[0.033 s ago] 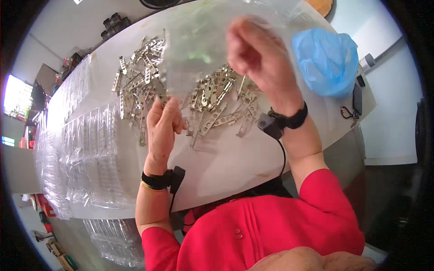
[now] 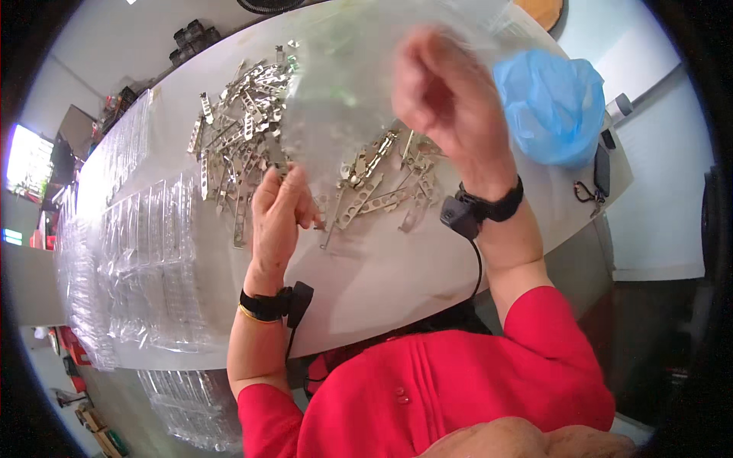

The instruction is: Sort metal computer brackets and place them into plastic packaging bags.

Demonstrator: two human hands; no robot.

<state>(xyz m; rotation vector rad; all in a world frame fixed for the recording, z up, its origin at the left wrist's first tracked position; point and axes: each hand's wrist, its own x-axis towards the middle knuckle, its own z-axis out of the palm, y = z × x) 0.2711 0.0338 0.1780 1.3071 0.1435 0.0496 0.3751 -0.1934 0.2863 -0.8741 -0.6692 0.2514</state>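
Note:
A clear plastic bag hangs over a heap of flat, perforated metal strips on the table. Thumb and index finger of my left hand pinch together at the bag's lower corner, just in front of the heap. Metal lies right behind those fingertips, so I cannot tell whether they also hold a strip. My right hand is raised at the bag's right side, fingers curled and closed on its edge; motion blurs it. More loose strips lie below the bag, between my hands.
Stacks of clear plastic packs cover the table's left side. A crumpled blue plastic bag sits at the right, near a dark object with a cord. A black cable runs down from my right wrist device. A bright screen stands far left.
My right hand has shifted slightly to the right, and the clear bag has moved with it, uncovering more metal strips at its left. My left hand has barely moved.

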